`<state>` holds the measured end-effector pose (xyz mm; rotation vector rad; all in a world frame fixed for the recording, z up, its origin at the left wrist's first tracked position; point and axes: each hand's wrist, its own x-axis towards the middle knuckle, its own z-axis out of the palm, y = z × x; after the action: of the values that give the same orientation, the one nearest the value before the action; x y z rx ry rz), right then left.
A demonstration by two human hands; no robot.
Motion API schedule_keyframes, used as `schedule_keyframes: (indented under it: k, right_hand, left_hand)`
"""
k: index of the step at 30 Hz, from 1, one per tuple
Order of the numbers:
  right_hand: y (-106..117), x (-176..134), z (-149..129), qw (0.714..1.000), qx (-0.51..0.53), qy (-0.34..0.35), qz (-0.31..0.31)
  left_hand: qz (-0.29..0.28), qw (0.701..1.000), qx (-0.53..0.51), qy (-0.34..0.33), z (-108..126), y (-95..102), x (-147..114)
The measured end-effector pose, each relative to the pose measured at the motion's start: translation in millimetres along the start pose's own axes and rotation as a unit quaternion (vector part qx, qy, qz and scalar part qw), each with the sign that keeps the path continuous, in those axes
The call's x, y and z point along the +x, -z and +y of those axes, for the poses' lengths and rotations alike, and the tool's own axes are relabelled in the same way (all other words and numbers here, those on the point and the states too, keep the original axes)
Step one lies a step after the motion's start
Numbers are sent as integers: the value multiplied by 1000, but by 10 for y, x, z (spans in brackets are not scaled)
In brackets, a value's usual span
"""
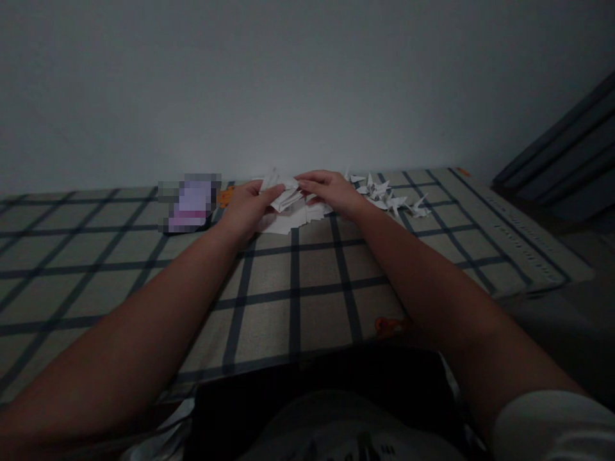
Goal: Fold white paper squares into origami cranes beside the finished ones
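A partly folded piece of white paper is held up between my two hands. My left hand pinches its left side, thumb laid across the front. On the opposite edge, the fingers and thumb of my right hand close on the paper. Beneath lie loose white paper sheets, spread flat on the checked cloth and partly covered by my hands. Several folded white paper cranes sit in a cluster just right of my right hand.
A blurred phone-like object with a purple screen lies left of my left hand. Dark stripes cross the tablecloth, which has orange printed figures. A pale wall rises behind the table; a grey curtain hangs at the right.
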<state>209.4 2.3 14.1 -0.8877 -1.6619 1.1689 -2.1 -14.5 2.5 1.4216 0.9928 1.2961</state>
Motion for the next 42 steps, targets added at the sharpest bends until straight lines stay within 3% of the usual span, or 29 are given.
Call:
schedule_keyframes:
  k: [13, 26, 42]
  right_hand:
    - [16, -28, 43, 990, 111, -51, -63]
    - [-56, -17, 20, 996, 70, -45, -17]
    - [-213, -23, 2, 998, 45, -36, 21]
  left_hand:
    - [-19, 999, 36, -26, 92, -44, -74]
    - [34, 988, 146, -30, 137, -62, -118]
    - [65, 965, 234, -94, 142, -108, -157]
